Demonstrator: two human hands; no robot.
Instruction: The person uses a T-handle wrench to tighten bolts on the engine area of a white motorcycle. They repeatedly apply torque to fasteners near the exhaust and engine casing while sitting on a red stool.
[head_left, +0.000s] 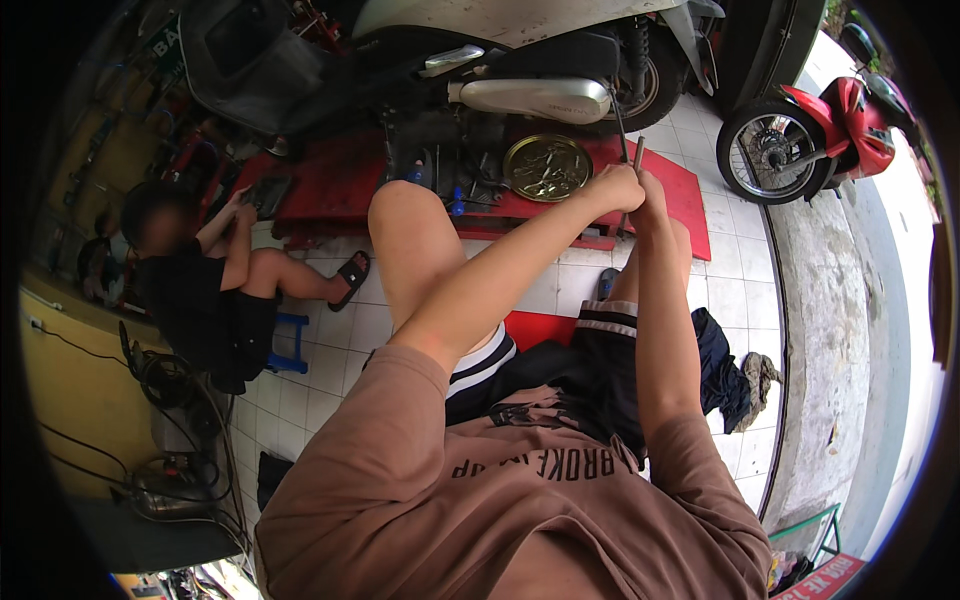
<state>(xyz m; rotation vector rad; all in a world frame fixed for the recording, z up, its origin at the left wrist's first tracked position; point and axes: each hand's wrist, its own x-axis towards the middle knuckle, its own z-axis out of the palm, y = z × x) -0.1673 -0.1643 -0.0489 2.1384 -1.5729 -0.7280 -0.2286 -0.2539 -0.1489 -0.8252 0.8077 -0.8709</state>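
Out in front, at the right end of a red platform (685, 190), my two hands meet close together. My left hand (617, 188) is closed, its arm reaching across from the left. What lies inside its fingers is hidden. My right hand (651, 198), closed too, presses against it, and a short, thin, light-coloured rod (640, 150) sticks up from it. A long dark rod (620, 125) runs down from the scooter to beside my left hand; whether that hand grips it I cannot tell. Just left of my hands, a round brass-coloured tray (510, 178) holds small metal parts.
A scooter with a silver side cover (540, 98) stands over the platform, where blue-handled tools (457, 202) lie. At left a person in black (200, 280) sits on a blue stool (290, 343), hands on a dark object. A red motorbike (840, 130) stands at right; dark cloth (722, 370) lies on the tiles.
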